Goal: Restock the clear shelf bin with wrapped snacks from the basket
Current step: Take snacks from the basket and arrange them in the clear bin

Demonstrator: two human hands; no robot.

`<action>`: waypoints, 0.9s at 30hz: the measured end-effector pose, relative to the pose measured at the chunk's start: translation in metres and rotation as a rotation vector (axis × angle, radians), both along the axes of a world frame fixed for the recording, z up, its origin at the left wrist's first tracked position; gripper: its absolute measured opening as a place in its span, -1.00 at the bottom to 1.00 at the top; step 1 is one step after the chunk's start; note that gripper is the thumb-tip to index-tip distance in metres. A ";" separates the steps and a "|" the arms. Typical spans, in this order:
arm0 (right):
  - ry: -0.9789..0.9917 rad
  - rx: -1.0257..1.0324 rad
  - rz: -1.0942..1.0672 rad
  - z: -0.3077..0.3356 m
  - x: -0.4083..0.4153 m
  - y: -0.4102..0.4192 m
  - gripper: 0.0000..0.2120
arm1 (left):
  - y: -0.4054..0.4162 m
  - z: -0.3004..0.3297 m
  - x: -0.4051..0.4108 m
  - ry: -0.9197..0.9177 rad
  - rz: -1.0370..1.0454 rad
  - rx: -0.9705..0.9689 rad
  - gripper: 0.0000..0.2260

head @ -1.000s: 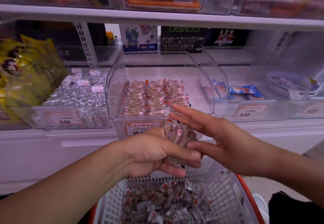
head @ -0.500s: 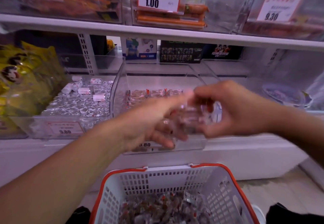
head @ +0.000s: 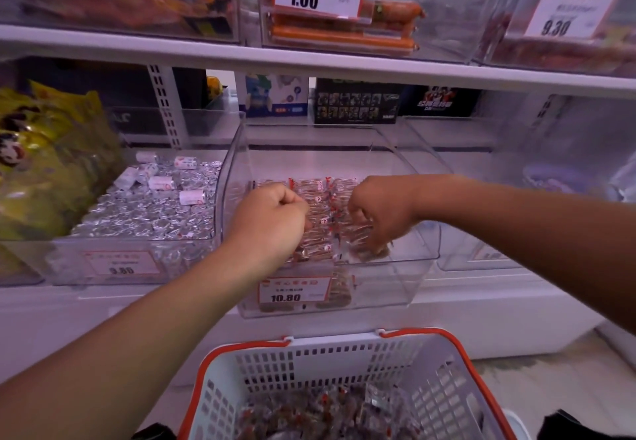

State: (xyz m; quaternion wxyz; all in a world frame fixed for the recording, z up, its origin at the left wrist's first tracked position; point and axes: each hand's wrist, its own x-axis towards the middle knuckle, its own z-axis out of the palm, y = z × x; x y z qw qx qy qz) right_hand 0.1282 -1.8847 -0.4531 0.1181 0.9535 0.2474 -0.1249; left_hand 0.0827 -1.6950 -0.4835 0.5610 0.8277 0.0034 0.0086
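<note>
Centre of the frame: a clear shelf bin (head: pixel 406 198) holds rows of wrapped snacks (head: pixel 321 205); both hands reach inside it. The left hand (head: pixel 272 221) is curled into a fist over the rows, and what it holds, if anything, cannot be told; the right hand (head: pixel 377 214) points fingers down, pinching a few wrappers at the bin's front right. Bottom centre, a white basket (head: pixel 344 364) with an orange rim holds more snacks.
</note>
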 end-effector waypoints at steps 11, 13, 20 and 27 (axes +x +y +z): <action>-0.148 -0.057 0.037 -0.011 -0.010 0.011 -0.61 | -0.004 -0.005 -0.005 -0.065 -0.039 0.046 -0.91; -0.090 -0.027 -0.014 -0.004 -0.012 0.011 -0.66 | -0.006 -0.003 -0.009 -0.079 -0.049 0.071 -0.91; -0.494 0.353 -0.013 0.015 -0.054 -0.007 -0.85 | 0.005 0.003 -0.040 -0.891 -0.240 0.419 -0.78; -0.598 0.924 -0.440 -0.186 -0.163 -0.025 -0.94 | -0.009 -0.115 -0.088 -0.548 -0.789 0.984 -0.82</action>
